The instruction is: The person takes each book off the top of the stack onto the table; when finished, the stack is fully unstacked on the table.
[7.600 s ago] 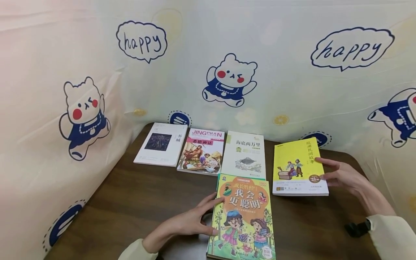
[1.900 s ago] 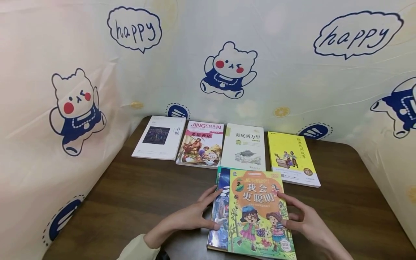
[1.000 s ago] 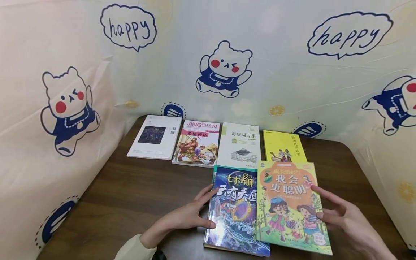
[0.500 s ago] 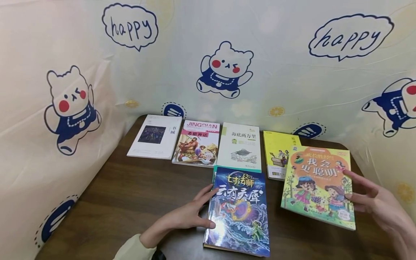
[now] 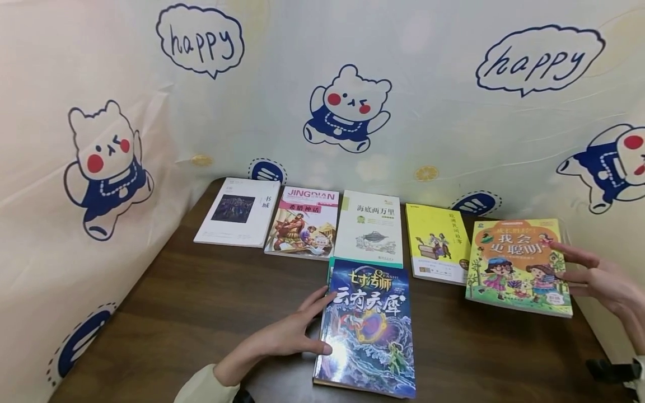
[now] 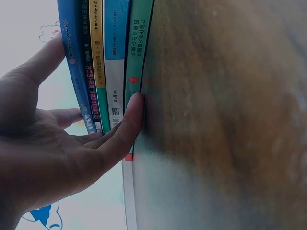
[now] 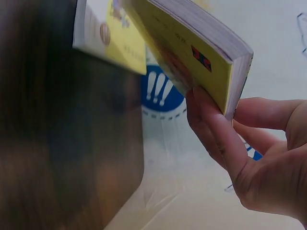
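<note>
My right hand (image 5: 602, 280) pinches the right edge of a children's storybook with an orange and yellow cover (image 5: 519, 268). In the right wrist view, fingers and thumb lie on opposite covers of that storybook (image 7: 206, 52), which is tilted and raised off the table. It is just right of a yellow book (image 5: 438, 243) and overlaps its corner in the head view. My left hand (image 5: 287, 336) rests against the left side of a book stack, topped by a blue hardcover (image 5: 365, 330). In the left wrist view, its fingers touch the stacked spines (image 6: 115, 81).
A white book (image 5: 237, 229), a pink-titled book (image 5: 302, 224) and a pale green-white book (image 5: 370, 224) lie in a row along the back of the brown table (image 5: 201, 313). A printed curtain (image 5: 282, 84) rises behind. A black wrist strap (image 5: 612, 370) is at the right.
The yellow book was set down in the back row. My right hand then took the orange storybook off the stack and carried it right, uncovering the blue hardcover. My left hand stayed by the stack.
</note>
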Demonstrator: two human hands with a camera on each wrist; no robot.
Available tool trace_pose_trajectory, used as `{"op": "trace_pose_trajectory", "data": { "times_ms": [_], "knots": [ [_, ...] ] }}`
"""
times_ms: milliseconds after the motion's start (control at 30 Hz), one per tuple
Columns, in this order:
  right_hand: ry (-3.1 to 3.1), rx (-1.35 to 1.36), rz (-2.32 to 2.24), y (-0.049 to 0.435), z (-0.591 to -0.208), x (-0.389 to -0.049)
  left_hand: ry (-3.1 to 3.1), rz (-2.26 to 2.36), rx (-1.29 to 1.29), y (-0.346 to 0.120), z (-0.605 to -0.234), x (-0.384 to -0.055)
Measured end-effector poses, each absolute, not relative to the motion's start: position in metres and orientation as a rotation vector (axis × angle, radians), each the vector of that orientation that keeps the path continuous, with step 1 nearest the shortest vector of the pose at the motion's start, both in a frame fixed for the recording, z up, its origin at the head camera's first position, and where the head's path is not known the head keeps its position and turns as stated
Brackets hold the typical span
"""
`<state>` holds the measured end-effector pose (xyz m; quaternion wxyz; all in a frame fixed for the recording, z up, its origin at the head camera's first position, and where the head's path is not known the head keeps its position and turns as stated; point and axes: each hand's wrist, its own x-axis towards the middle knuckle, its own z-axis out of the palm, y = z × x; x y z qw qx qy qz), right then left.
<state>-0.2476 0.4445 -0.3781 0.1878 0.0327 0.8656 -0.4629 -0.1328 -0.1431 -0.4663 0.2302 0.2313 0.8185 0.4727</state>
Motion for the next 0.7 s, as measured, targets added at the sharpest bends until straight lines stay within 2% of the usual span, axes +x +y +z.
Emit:
{"op": "trace_pose_trajectory", "data": {
  "times_ms": [500, 700],
  "knots": [
    [2.535, 0.129, -0.858, 0.450, -0.363, -0.308, 2.254, 1.320, 0.658, -0.147, -0.471, -0.129],
    [2.529, 0.105, -0.814, 0.448, -0.360, -0.323, 2.249, 1.328, 0.649, -0.147, -0.472, -0.128]
  ]
}}
